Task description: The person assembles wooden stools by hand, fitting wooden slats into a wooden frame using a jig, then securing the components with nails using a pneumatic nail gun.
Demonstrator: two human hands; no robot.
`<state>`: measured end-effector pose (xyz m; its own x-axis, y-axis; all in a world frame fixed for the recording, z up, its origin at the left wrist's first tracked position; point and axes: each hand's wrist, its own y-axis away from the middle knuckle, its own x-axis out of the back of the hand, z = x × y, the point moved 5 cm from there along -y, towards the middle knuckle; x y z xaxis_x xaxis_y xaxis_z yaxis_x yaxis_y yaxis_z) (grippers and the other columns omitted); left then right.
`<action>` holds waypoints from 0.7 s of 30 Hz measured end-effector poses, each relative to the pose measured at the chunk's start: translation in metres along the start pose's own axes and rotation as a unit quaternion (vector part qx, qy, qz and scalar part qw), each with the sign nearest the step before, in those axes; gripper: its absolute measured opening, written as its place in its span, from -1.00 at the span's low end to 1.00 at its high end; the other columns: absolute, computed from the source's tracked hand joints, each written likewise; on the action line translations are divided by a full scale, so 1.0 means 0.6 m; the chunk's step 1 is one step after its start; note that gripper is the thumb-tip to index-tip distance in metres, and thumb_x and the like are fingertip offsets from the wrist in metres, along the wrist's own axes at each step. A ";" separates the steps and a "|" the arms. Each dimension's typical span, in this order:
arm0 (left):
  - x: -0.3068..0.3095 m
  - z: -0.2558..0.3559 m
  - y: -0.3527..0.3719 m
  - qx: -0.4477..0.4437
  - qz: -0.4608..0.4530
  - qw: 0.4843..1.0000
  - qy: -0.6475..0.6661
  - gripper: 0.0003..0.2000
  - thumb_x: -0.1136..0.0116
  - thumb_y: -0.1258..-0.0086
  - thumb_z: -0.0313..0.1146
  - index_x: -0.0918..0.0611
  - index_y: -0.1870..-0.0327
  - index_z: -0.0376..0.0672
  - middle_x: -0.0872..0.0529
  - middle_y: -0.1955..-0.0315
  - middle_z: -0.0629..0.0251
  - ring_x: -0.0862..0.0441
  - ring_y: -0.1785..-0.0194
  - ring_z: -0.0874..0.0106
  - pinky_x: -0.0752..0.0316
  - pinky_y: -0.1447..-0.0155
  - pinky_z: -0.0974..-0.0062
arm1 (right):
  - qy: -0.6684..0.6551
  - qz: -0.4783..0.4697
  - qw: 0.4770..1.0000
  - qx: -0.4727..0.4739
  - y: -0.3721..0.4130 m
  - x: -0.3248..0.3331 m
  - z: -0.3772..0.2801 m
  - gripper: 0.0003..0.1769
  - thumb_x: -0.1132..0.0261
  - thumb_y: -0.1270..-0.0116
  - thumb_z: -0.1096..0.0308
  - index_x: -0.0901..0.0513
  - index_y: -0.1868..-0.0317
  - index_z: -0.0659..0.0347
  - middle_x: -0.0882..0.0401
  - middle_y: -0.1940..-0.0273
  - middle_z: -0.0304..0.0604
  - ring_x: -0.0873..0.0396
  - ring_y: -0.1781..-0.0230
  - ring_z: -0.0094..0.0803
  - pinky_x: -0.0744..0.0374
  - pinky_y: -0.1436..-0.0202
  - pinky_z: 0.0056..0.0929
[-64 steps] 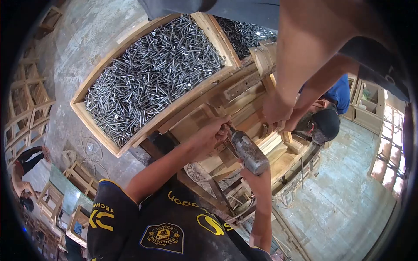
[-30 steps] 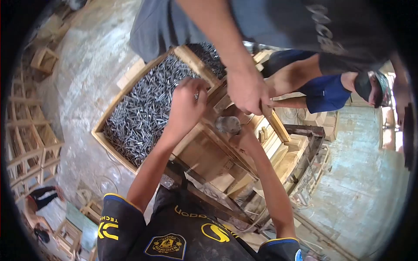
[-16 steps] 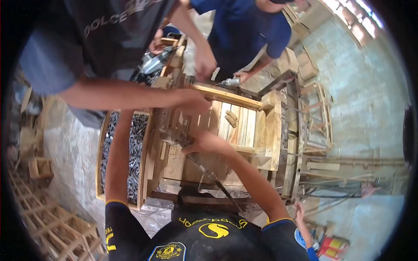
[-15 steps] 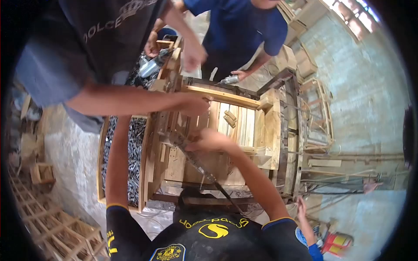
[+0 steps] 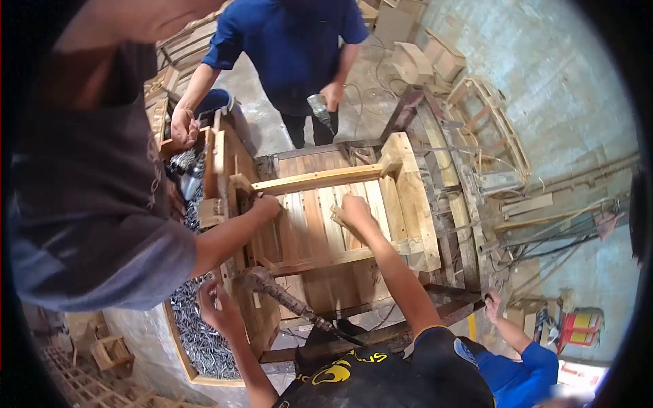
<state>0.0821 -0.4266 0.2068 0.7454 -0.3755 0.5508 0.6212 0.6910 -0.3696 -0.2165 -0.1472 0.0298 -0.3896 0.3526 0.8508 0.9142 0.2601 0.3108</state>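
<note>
My right hand (image 5: 356,213) is closed at the fingertips on a small wooden block (image 5: 337,215), over the pale slats (image 5: 296,224) of a wooden frame assembly. My left hand (image 5: 219,309) is raised above a wooden bin of dark metal screws (image 5: 204,343). Its fingers are bent but apart, and nothing shows in them. Between my arms a tape-wrapped power driver (image 5: 289,299) rests against the near left corner of the assembly, its dark hose running toward me. The assembly's thick end board (image 5: 413,197) stands on the right.
At left, a co-worker's hand (image 5: 266,206) touches the assembly's left end. Across from me, a person in blue holds a driver (image 5: 320,109) and reaches toward the screw bin. Another hand (image 5: 492,304) is at right. A metal frame (image 5: 469,238) surrounds the work.
My right hand has moved from beside the driver to the small wooden block. My left hand has drawn back over the screws. The person in blue has lowered the driver; the view has shifted.
</note>
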 end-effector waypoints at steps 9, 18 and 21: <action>-0.065 0.129 0.012 0.024 -0.050 0.984 0.167 -0.88 0.00 -0.43 -0.54 -0.60 0.15 -0.32 -0.63 0.21 0.22 -0.57 0.12 0.44 -0.47 -0.01 0.50 | -0.040 -0.060 0.994 -0.083 0.051 -0.010 0.027 -0.57 -0.38 -0.19 0.17 -0.65 0.10 0.38 -0.68 0.15 0.23 -0.66 0.08 0.08 -0.61 0.01 -0.10; -0.198 0.218 0.029 -0.020 -0.245 0.952 0.180 -0.83 -0.08 -0.34 -0.55 -0.60 0.08 -0.31 -0.68 0.28 0.22 -0.63 0.24 0.46 -0.52 0.11 0.50 | -0.132 0.005 0.986 -0.102 0.094 -0.044 0.041 -0.63 -0.38 -0.13 0.18 -0.65 0.23 0.37 -0.67 0.25 0.22 -0.67 0.16 0.05 -0.62 0.08 -0.11; -0.259 0.217 0.041 -0.023 -0.339 0.929 0.147 -0.78 -0.12 -0.34 -0.48 -0.61 0.01 -0.26 -0.69 0.29 0.20 -0.65 0.25 0.42 -0.52 0.15 0.49 | -0.175 0.013 0.975 -0.135 0.099 -0.058 0.050 -0.65 -0.42 -0.05 0.12 -0.64 0.56 0.28 -0.67 0.47 0.12 -0.69 0.38 0.00 -0.60 0.23 -0.11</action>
<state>-0.0498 -0.2712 0.2095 0.2083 -0.8717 0.4435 0.9766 0.2098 -0.0464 -0.1521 -0.1171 0.0061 -0.3370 0.6531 0.6782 0.9019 0.0173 0.4315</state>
